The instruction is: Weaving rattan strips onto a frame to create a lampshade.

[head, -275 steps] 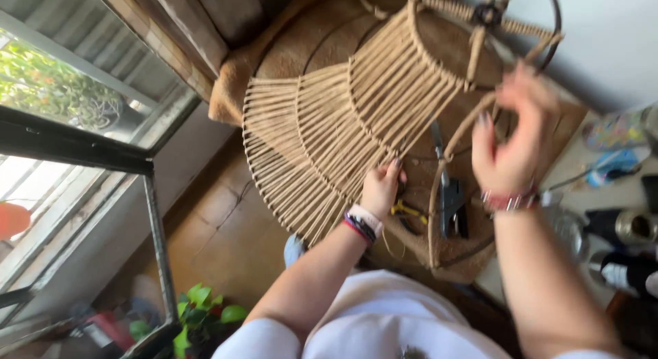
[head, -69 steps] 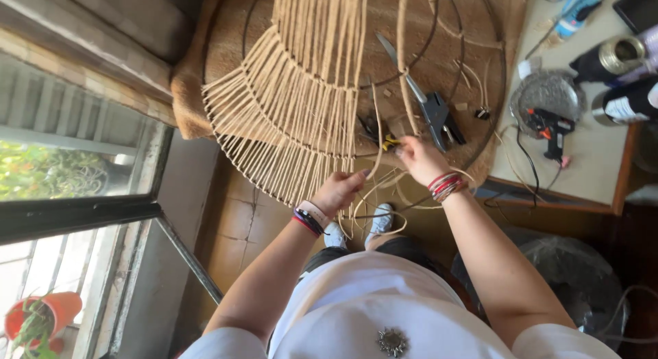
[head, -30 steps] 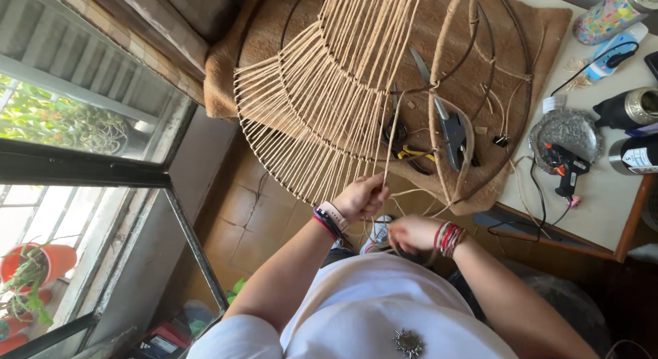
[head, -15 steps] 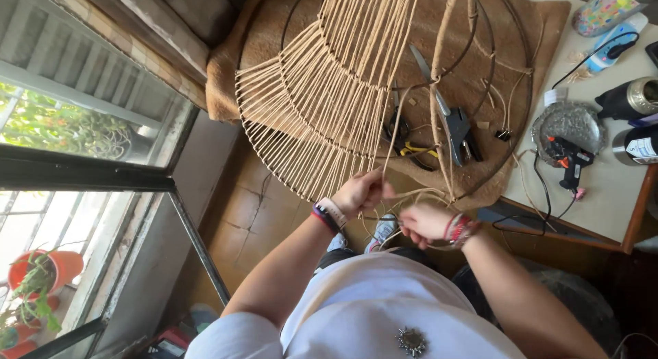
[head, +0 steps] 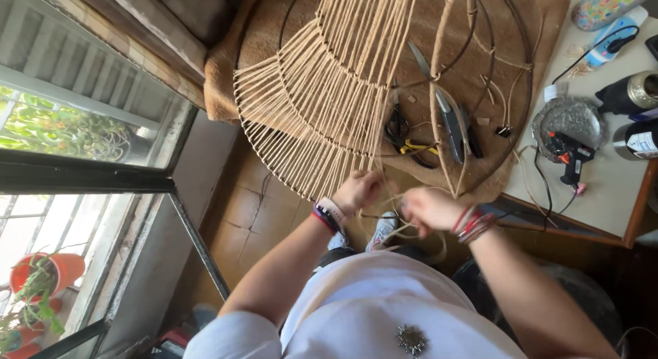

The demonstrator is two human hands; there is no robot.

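Observation:
A large round wire frame [head: 322, 105] wrapped with tan cord strands lies on a brown cloth [head: 260, 37] over the table, its edge hanging past the table toward me. My left hand [head: 360, 189] pinches the cord at the frame's near rim. My right hand [head: 425, 209] grips a loose length of the same tan cord [head: 404, 230], which loops down between both hands. Both wrists wear bracelets.
Scissors [head: 445, 115] and pliers [head: 401, 133] rest on the cloth beside the frame. A glue gun [head: 569, 153] on a foil tray, bottles [head: 634, 139] and a cable sit at the right of the table. A window [head: 82, 126] and potted plants [head: 41, 283] are at left.
My right hand has pulled the loose cord down and rightward from the frame's rim, while my left hand stays at the rim. The view has shifted slightly.

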